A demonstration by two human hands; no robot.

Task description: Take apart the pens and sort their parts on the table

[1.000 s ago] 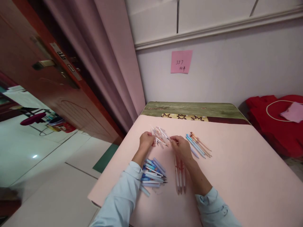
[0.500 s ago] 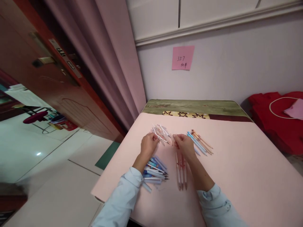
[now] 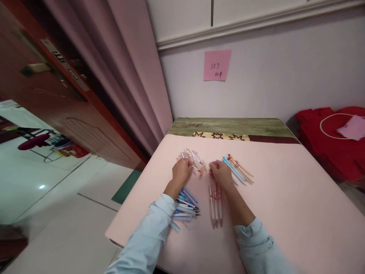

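My left hand (image 3: 181, 173) rests with curled fingers on a loose pile of white and pink pens (image 3: 194, 158) near the middle of the pink table cover (image 3: 285, 198). My right hand (image 3: 221, 175) is closed just right of that pile; what it pinches is hidden. Below my left wrist lies a heap of blue pens (image 3: 185, 205). A row of pink-and-white pens (image 3: 215, 205) lies under my right forearm. Right of my right hand sits a small row of blue and orange pens (image 3: 238, 169).
The table stands against a white wall with a pink sticky note (image 3: 217, 65). A pink curtain (image 3: 128, 68) and a wooden door (image 3: 42, 87) are to the left, with tiled floor below. A red bag (image 3: 333, 140) lies to the right.
Both hands have drawn slightly closer to me and lower onto the pile of white and pink pens. The camera has tilted a little.
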